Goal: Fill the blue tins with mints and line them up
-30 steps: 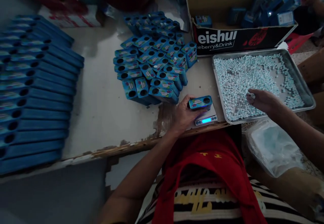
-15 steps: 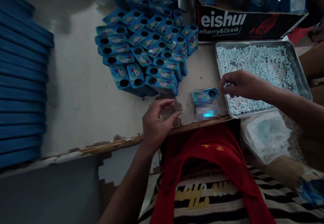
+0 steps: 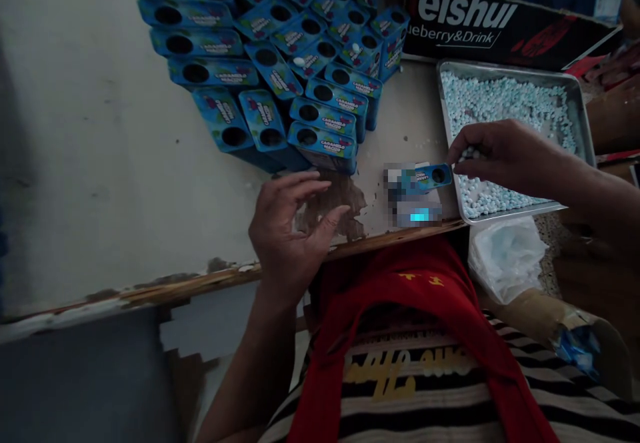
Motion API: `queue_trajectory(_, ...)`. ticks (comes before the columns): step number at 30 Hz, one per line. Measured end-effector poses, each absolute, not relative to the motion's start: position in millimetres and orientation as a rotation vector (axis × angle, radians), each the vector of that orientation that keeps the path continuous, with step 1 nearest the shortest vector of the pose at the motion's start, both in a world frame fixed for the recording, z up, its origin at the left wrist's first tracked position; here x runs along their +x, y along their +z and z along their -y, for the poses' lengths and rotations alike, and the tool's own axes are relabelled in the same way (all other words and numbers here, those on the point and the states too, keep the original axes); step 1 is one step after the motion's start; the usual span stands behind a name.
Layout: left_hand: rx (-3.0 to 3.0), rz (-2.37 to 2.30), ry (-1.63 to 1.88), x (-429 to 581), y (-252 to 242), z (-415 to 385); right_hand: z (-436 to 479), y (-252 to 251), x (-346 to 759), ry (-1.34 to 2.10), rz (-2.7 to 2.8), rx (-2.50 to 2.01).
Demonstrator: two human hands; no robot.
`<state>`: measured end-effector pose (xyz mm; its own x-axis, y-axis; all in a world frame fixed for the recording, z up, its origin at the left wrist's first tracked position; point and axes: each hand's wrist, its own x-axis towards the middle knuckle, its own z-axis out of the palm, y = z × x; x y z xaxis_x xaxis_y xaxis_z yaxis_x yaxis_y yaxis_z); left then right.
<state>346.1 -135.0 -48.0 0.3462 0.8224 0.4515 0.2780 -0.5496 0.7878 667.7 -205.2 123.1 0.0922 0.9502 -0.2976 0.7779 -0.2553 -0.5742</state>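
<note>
A small blue box with a round hole (image 3: 426, 177) lies on a little scale with a lit blue display (image 3: 419, 215) at the table's front edge. My right hand (image 3: 493, 153) hovers just right of the box's hole, fingers pinched on small pale blue candies. My left hand (image 3: 287, 226) hangs open above the worn table edge, left of the scale, holding nothing. A metal tray (image 3: 581, 106) filled with pale blue candies sits under my right hand.
A heap of several blue boxes with round holes (image 3: 280, 76) fills the table's middle rear. A cardboard carton with white lettering (image 3: 480, 19) stands behind the tray. A plastic bag (image 3: 507, 256) sits below the tray, beside my lap.
My left hand let go of the box on the scale and drew back left, opening. My right hand came from the tray to the box's hole with candies pinched. The view tilted down.
</note>
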Motion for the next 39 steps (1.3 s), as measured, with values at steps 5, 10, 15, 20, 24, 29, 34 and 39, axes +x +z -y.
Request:
queue_trajectory(5, 1.986, -0.923, 1.184, 350.6, -53.9, 137.8, 207.6, 125.4, 660.7, 0.784, 1.878, -2.076)
queue_trajectory(10, 1.899, -0.896, 1.145, 358.7, -56.9, 142.1, 204.9, 123.6, 655.9, 0.744, 1.908, -2.063)
queue_trajectory(15, 1.772, -0.871, 1.043, 388.3, -64.8, 152.7, 211.8, 112.4, 683.4, 0.747, 1.795, -2.074)
queue_trajectory(20, 1.857, -0.885, 0.879, 419.8, -74.3, 153.1, 238.6, 76.9, 730.8, 0.723, 1.516, -2.184)
queue_trajectory(24, 1.929, -0.873, 0.798, 429.7, -76.7, 150.2, 256.4, 50.2, 747.4, 0.764, 1.304, -2.214)
queue_trajectory(29, 1.872, -0.872, 0.804, 439.8, -77.5, 154.1, 266.9, 32.4, 757.6, 0.754, 1.441, -2.178)
queue_trajectory(34, 2.062, -0.642, 0.870, 464.3, -55.3, 139.3, 271.3, 14.2, 745.2, 0.681, 1.236, -1.987)
queue_trajectory(39, 2.631, -0.343, 0.883, 510.2, -2.3, 128.0, 262.2, -8.9, 713.2, 1.138, 0.339, -1.327)
